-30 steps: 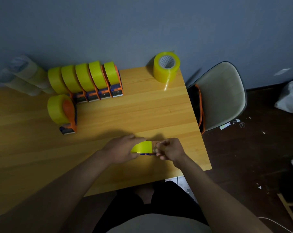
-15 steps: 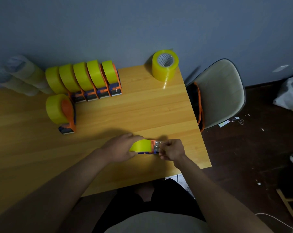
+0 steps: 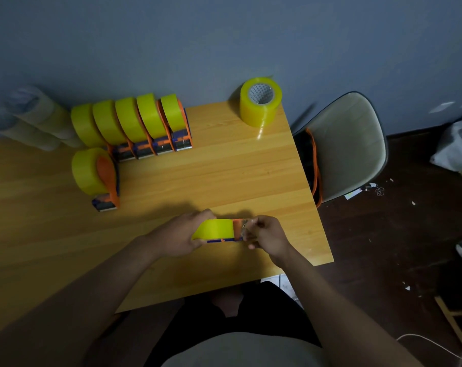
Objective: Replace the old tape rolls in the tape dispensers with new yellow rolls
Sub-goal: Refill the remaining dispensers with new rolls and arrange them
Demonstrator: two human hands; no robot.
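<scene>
From the head view, near the front edge of the wooden table [image 3: 224, 165], toward its right side, lies a tape dispenser [image 3: 219, 230] with an orange and blue body, loaded with a bright yellow roll. The left hand [image 3: 179, 234] grips the roll end, fingers curled over it. The right hand [image 3: 268, 234] pinches at the dispenser's orange front end, where a bit of metal shows.

Along the back edge stands a row of five loaded dispensers [image 3: 134, 123], side by side, with a sixth dispenser [image 3: 96, 174] just in front of the row's left end. At the back right corner stands a stack of spare yellow rolls [image 3: 260, 102]. A chair [image 3: 349, 144] sits just beside the table's right edge.
</scene>
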